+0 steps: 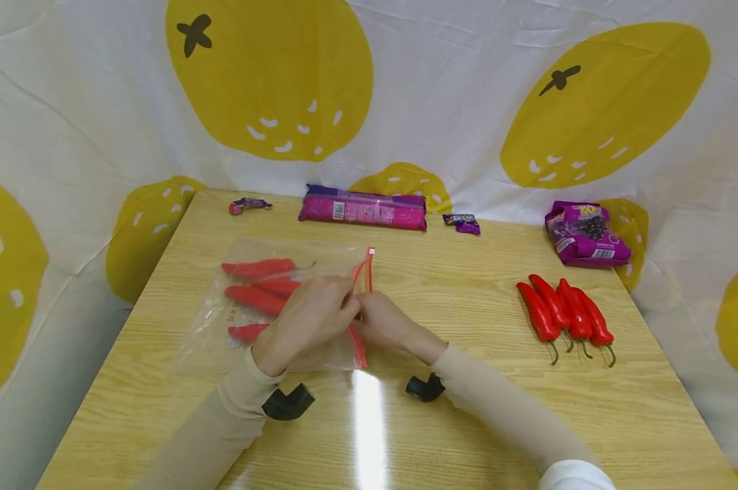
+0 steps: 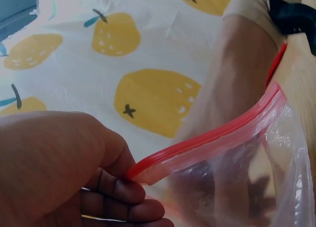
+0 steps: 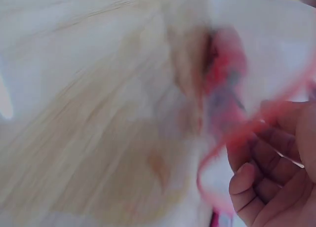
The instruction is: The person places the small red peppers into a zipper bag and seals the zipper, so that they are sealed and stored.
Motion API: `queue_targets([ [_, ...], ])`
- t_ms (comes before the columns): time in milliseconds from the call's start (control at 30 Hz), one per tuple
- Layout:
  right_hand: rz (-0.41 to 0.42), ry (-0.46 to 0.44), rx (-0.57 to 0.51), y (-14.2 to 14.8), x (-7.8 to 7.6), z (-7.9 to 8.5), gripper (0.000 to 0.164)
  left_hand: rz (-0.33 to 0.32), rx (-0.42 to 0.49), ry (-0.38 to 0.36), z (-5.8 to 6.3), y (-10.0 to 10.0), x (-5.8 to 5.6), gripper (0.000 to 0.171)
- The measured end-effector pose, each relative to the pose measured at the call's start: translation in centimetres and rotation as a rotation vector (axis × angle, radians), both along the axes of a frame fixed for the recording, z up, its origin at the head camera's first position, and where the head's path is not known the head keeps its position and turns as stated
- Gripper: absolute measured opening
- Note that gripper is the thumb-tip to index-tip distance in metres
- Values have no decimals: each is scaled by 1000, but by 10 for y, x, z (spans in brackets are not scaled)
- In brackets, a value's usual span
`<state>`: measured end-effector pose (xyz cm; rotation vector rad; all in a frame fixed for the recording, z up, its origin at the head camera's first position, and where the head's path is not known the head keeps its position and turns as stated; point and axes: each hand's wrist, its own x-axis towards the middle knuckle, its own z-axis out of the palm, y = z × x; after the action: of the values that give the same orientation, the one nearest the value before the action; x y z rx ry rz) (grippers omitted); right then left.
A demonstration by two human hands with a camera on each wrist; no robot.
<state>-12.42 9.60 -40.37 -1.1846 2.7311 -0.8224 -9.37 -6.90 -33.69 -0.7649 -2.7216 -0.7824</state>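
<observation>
A clear zip bag [image 1: 338, 255] with a red zip strip lies left of centre in the head view, its mouth facing right. Several red peppers [image 1: 255, 297] show inside it. My left hand [image 1: 316, 309] reaches over the bag and pinches the red strip between thumb and fingers, as the left wrist view shows. My right hand [image 1: 383, 321] is at the mouth, its curled fingers gripping the other side of the strip. In the left wrist view the bag's mouth [image 2: 212, 138] gapes. The right wrist view is blurred, with my right fingers [image 3: 244, 180] against the strip.
More red peppers [image 1: 567, 313] lie in a row at the right of the wooden table [image 1: 466, 435]. Along the back are a long purple packet [image 1: 364, 207], a purple bag [image 1: 588, 235] and small wrapped candies [image 1: 463, 223]. A fruit-print cloth [image 1: 430, 82] hangs behind.
</observation>
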Motion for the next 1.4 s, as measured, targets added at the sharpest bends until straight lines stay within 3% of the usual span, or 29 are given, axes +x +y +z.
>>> queue_targets([
  [67, -57, -21, -5, 16, 6, 15, 9, -6, -2, 5, 0, 0, 0, 29],
  [400, -422, 14, 60, 146, 27, 28, 19, -12, -1, 51, -1, -1, -2, 29],
  [600, -643, 176, 159, 214, 37, 29, 18, -9, -4, 34, -2, -2, -2, 29],
  [800, -831, 265, 260, 252, 44, 31, 22, -3, -3, 12, -2, -1, -1, 29],
  [933, -885, 214, 350, 262, 45, 29, 36, 2, -1, 5, -2, -1, -1, 29],
  [1067, -873, 105, 441, 266, 42, 25, 44, 4, -3, 0, -2, -1, 0, 29],
  [1233, -873, 47, 495, 266, 39, 23, 42, 6, -3, -9, -2, 0, 0, 29],
  [1400, -864, 56, 525, 266, 39, 23, 39, 5, -1, -1, -2, 0, 0, 29],
])
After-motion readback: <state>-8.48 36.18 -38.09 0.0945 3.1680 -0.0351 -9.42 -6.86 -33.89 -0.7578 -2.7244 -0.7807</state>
